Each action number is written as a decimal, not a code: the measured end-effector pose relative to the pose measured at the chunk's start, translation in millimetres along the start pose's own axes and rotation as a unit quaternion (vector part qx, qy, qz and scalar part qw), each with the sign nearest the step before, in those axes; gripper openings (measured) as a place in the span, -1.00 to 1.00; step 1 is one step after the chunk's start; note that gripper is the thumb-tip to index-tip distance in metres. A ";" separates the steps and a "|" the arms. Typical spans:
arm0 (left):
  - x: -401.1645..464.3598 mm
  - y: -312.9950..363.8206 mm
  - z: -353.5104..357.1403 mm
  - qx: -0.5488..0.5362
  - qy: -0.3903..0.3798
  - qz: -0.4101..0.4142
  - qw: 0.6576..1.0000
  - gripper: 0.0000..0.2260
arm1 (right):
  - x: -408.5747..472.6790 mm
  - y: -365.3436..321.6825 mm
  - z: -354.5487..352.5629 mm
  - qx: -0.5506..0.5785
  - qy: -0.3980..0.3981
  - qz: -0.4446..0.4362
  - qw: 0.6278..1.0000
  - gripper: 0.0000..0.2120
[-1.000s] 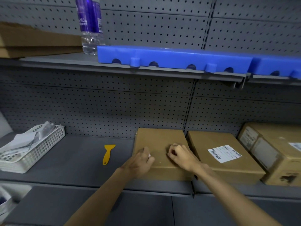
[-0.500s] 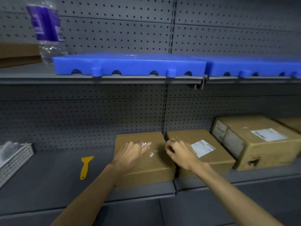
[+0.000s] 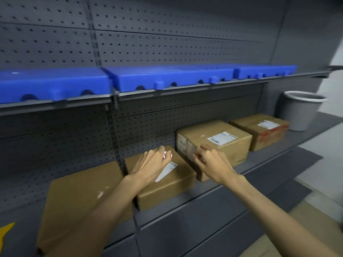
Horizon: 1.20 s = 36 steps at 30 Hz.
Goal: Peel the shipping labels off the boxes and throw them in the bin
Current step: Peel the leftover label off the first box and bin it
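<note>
Several brown cardboard boxes stand in a row on the lower shelf. The leftmost box [image 3: 78, 201] carries no label, only white residue. The second box [image 3: 167, 184] has a white label [image 3: 167, 170], partly under my left hand [image 3: 150, 164], which pinches small white label scraps [image 3: 165, 154] at its fingertips. My right hand [image 3: 211, 162] hovers with curled fingers in front of the third box [image 3: 232, 147]; I see nothing in it. That box bears a label [image 3: 221, 138], as does the fourth box [image 3: 267, 134]. A grey bin [image 3: 300, 112] stands at the shelf's far right end.
Blue plastic slabs [image 3: 167, 76] lie on the upper shelf, whose edge overhangs the boxes. A yellow scraper [image 3: 6, 229] shows at the bottom left corner. Grey pegboard backs the shelving. Floor lies to the right beyond the shelf end.
My view has swung right, and both hands moved right from the bare box to over the second and third boxes. The bin came into view; the white basket and bottle left it.
</note>
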<state>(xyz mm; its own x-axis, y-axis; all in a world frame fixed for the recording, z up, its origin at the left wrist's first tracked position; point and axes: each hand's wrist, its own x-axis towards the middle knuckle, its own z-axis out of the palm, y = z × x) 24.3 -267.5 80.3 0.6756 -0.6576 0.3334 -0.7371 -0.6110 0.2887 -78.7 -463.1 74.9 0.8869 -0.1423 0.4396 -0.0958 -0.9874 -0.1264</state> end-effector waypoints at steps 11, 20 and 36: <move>130.1 177.4 102.6 -0.071 -0.008 0.140 0.988 -0.83 | -52.8 206.5 -80.6 -0.079 0.066 0.087 0.991 -0.74; 206.4 331.5 161.0 -0.092 0.032 0.217 0.971 -0.77 | -90.1 354.3 -134.9 -0.116 0.087 0.148 0.978 -0.68; 338.8 490.1 258.0 -0.059 0.020 0.256 0.965 -0.69 | -95.0 567.6 -156.6 -0.135 0.075 0.236 0.959 -0.66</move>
<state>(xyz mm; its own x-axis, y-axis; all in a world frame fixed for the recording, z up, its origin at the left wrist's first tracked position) -104.5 -903.5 103.3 0.2229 -0.8411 0.4928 -0.9721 -0.1541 0.1767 -288.0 -1021.0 100.7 0.6427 -0.5663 0.5161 -0.6024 -0.7897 -0.1163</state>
